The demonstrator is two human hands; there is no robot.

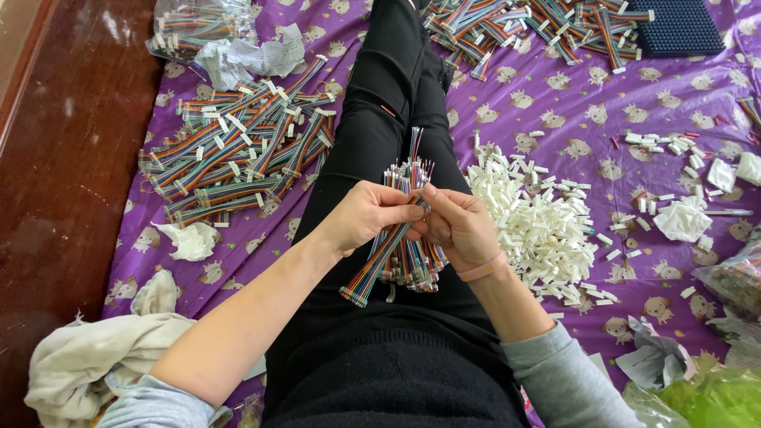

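Your lap carries the work: going left to right, finished rainbow ribbon cables (238, 150) lie heaped on the purple sheet (555, 103). Your left hand (366, 215) is closed around a wire bundle (404, 238), propping it upright so your right hand (460, 230) can pinch single ends. White connector housings (535, 222) sit within reach.

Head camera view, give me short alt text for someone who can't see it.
Seen from above, a seated person's left hand and right hand hold a bundle of rainbow ribbon cables over their lap. A pile of white plastic connectors lies to their right and finished cables to their left, on a purple patterned sheet.
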